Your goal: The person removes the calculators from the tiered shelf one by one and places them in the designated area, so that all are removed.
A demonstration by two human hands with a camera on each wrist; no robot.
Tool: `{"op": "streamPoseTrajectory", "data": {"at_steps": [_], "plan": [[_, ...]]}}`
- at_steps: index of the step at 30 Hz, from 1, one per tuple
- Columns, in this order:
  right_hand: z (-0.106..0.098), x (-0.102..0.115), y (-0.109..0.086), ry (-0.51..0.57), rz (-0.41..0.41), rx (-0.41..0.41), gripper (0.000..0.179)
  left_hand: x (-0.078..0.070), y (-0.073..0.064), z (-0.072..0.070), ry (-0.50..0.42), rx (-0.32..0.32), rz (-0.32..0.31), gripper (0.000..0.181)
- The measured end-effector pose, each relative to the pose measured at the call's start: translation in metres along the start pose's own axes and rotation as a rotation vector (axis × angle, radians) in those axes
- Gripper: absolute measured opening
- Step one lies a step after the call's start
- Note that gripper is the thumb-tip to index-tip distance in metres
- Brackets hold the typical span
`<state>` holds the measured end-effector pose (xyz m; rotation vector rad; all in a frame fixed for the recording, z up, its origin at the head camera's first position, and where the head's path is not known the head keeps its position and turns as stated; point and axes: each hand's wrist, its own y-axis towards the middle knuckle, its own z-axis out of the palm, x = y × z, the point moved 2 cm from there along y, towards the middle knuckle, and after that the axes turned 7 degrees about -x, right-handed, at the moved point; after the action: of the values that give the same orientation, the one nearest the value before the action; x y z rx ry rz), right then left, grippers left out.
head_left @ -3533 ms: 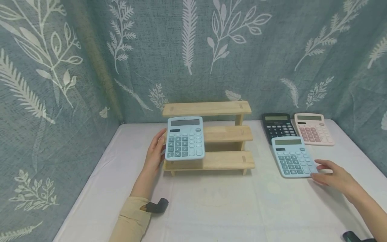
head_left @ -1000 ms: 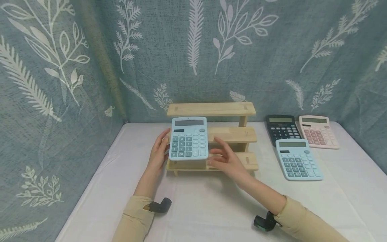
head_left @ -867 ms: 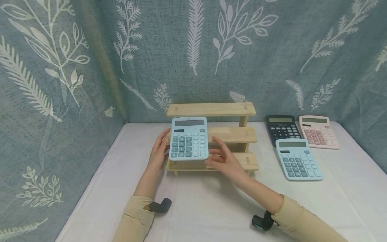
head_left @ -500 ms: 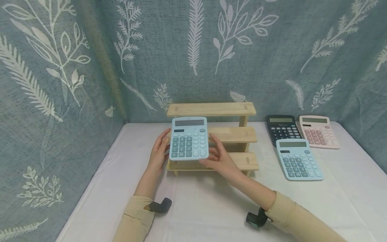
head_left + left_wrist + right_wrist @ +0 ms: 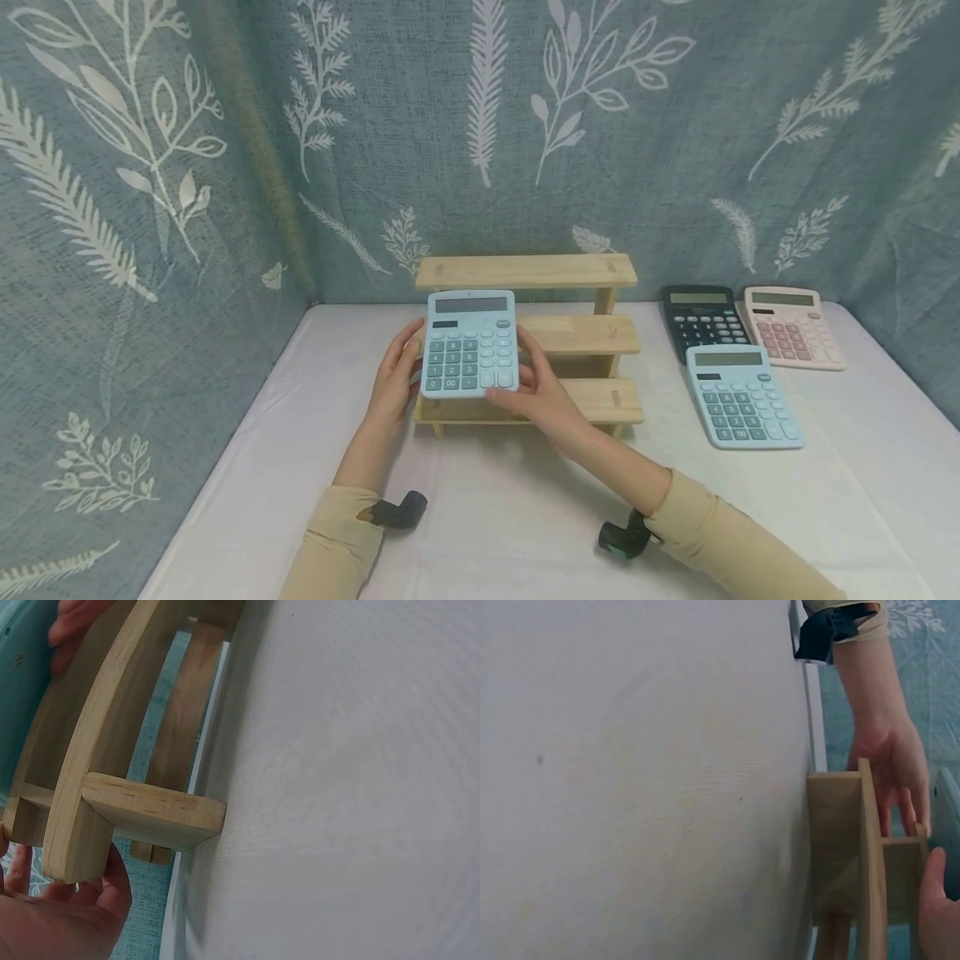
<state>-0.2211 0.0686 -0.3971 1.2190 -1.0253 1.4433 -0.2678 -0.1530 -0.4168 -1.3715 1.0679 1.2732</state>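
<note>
A light blue calculator (image 5: 469,343) tilts face-up in front of the wooden shelf's two lower steps. At its left edge my left hand (image 5: 392,379) holds it, thumb along the side and other fingers partly hidden behind. My right hand (image 5: 546,400) grips the lower right corner, with the thumb on the bottom front edge and fingers along the right side. In the left wrist view, the left hand (image 5: 64,915) curls close around the end of the wooden shelf (image 5: 82,765). The right wrist view shows the left hand (image 5: 891,761) beyond the shelf and the right thumb (image 5: 932,881) near the calculator.
The three-step wooden shelf (image 5: 570,335) stands at the back of the white table (image 5: 487,517), before a patterned curtain (image 5: 420,125). To the right lie a black calculator (image 5: 701,310), a pink calculator (image 5: 795,329) and a second light blue calculator (image 5: 742,396), close together.
From the second light blue calculator at right, my right hand has moved left to the calculator at the shelf and closed on its lower right corner. My left hand has stayed in place.
</note>
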Motion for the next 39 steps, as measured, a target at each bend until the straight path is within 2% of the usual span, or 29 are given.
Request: {"op": "streamPoseTrajectory", "data": {"at_steps": [11, 22, 39], "plan": [[0.004, 0.005, -0.002, 0.065, 0.032, 0.007, 0.102, 0.002, 0.001, 0.0, -0.003, -0.008, 0.01, 0.047], [0.003, 0.006, -0.006, 0.141, 0.079, 0.034, 0.096, 0.0, 0.001, 0.0, -0.03, 0.012, 0.001, 0.046], [-0.011, 0.007, -0.02, 0.22, 0.115, -0.002, 0.096, 0.001, 0.001, 0.0, -0.051, 0.03, 0.024, 0.046]]}}
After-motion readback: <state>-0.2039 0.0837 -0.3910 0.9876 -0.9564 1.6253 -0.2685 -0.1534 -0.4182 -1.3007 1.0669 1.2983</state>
